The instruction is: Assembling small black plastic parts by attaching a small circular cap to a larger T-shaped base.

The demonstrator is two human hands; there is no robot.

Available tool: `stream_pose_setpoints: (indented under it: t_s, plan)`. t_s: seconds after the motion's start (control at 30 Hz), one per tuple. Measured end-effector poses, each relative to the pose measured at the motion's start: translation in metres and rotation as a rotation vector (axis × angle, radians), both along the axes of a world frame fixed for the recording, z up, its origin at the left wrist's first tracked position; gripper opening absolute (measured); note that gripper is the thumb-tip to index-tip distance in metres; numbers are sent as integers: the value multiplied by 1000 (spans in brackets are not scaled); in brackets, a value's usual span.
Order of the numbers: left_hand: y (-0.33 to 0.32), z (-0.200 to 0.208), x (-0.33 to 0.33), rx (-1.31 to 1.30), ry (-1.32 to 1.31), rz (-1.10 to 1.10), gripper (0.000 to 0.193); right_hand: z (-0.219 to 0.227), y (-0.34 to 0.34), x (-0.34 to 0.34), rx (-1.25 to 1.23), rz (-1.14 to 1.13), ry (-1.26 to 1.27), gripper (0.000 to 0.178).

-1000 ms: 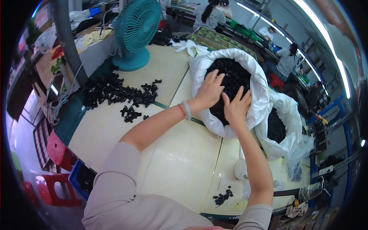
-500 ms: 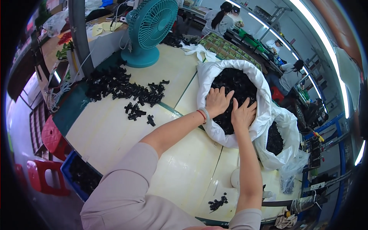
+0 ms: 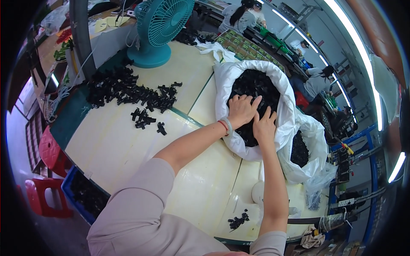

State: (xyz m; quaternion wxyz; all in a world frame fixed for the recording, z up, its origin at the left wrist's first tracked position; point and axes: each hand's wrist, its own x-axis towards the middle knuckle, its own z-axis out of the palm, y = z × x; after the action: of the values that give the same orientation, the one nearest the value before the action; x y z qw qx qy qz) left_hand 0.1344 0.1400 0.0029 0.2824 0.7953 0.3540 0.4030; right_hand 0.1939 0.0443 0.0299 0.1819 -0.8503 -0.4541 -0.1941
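Note:
Both my hands are inside the mouth of a large white woven sack (image 3: 287, 96), resting on the small black plastic parts (image 3: 252, 81) that fill it. My left hand (image 3: 242, 111) lies with its thumb apart from the fingers, the fingertips against the parts. Close beside it, my right hand (image 3: 265, 127) has its fingers stretched out and slightly spread. Neither hand visibly holds a part. A smaller white sack (image 3: 318, 134) to the right also contains black parts (image 3: 300, 149).
Black cross-shaped parts (image 3: 115, 87) are heaped at the table's far left, below a teal fan (image 3: 149, 55). Small black pieces (image 3: 238, 220) lie near a white round container (image 3: 258, 193). A blue crate (image 3: 68, 183) and red stools (image 3: 42, 196) stand left. People sit at benches beyond.
My hands have drawn slightly closer together on the black parts, with the left fingers less spread. The whole view has shifted a little, so the table appears farther left and up.

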Motion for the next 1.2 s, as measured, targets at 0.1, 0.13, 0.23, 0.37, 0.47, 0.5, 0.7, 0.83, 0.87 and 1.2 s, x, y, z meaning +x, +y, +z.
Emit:
stream_pose_setpoints:
  t_s: [0.1, 0.13, 0.23, 0.37, 0.47, 0.5, 0.7, 0.83, 0.87, 1.2]
  plan:
    - [1, -3, -9, -36, -95, -63, 45, 12, -4, -10, -68, -15, 101, 66]
    - [-1, 1, -10, -38, -131, -67, 45, 15, -7, -11, -62, -83, 162, 68]
    - [2, 3, -2, -162, -141, -88, 58, 13, 5, -13, 74, -132, 182, 70]
    - [4, 3, 0, -101, 5, -38, 61, 15, -9, -2, -61, -31, 209, 74]
    - [8, 3, -6, -111, 31, -81, 60, 22, -7, -4, -76, -51, 321, 75]
    - [8, 4, -8, -129, 30, -125, 60, 20, -7, -2, -73, -52, 325, 75]
    - [15, 13, -14, -347, -74, -252, 56, 14, -9, 13, 117, 56, 391, 74]
    - [2, -1, 2, -9, -239, 39, 54, 11, 2, -3, 98, -38, 388, 72]
    - [2, 1, 1, -88, -219, -64, 53, 10, 4, -3, 93, -80, 385, 71]
    - [-12, 16, 3, -430, -421, -136, 43, 5, 12, 6, 607, -17, 794, 66]
